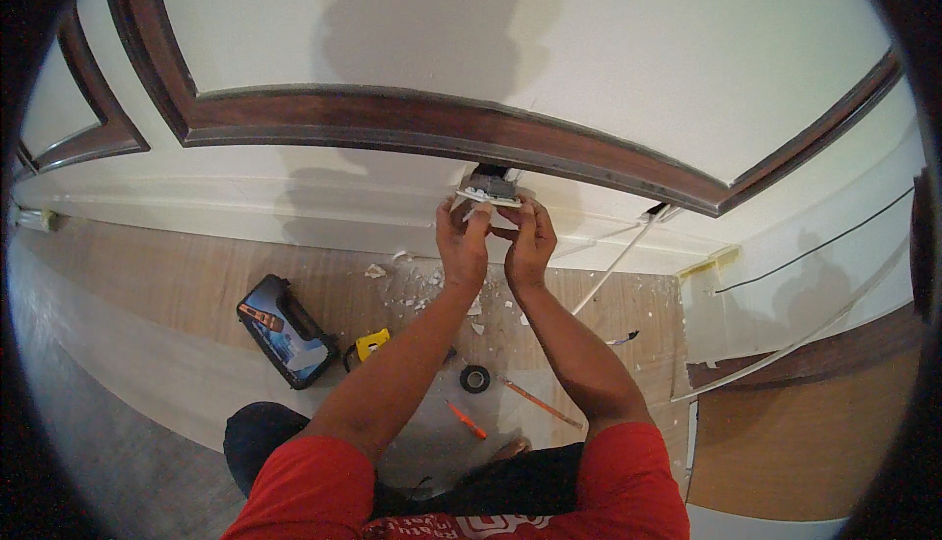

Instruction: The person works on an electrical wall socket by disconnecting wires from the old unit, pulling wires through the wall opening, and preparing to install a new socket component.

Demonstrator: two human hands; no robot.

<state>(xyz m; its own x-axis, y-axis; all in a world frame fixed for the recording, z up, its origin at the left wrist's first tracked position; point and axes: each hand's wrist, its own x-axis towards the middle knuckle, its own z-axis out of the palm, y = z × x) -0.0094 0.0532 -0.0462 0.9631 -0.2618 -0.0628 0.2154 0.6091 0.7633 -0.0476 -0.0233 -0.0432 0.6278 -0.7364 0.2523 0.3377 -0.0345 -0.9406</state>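
Note:
Both my hands are raised to the low part of the wall, just under the dark wooden moulding. Between them is a wall socket (496, 190) with a thin white faceplate and a grey block behind it. My left hand (461, 244) pinches the plate's left side, its thumb at the front edge. On the right end, my right hand (530, 240) grips the plate with curled fingers. A dark opening (489, 172) in the wall shows directly behind the socket. Any wires at its back are too small to make out.
White plaster crumbs (417, 285) litter the wooden floor below. Nearer me lie a black case (287, 332), a yellow tape measure (372, 344), black tape (475, 378), an orange screwdriver (466, 419) and a pencil-like stick (542, 402). A white cable (616, 263) hangs from the wall at right.

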